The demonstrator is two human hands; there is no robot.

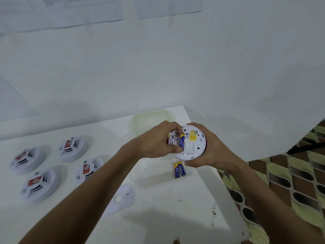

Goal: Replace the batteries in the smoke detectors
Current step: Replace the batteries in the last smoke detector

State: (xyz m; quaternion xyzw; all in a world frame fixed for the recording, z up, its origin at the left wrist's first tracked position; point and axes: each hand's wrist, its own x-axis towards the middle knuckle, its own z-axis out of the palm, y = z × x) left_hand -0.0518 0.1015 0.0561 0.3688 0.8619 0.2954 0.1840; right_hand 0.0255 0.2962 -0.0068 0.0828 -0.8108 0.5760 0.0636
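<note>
My right hand (212, 148) grips a round white smoke detector (193, 143), held back side up above the white table (158, 208). Its back carries a yellow label. My left hand (158, 140) pinches a blue and yellow battery (182, 140) that sits in the detector's open battery bay. Two more blue and yellow batteries (179, 169) lie side by side on the table just below the detector. A white cover plate (121, 198) lies flat on the table under my left forearm.
Several other white smoke detectors (73, 147) with red labels stand in a group at the table's left. A pale translucent container (151, 118) sits behind my hands. The table's right edge drops to a patterned floor (290, 182). A white wall is behind.
</note>
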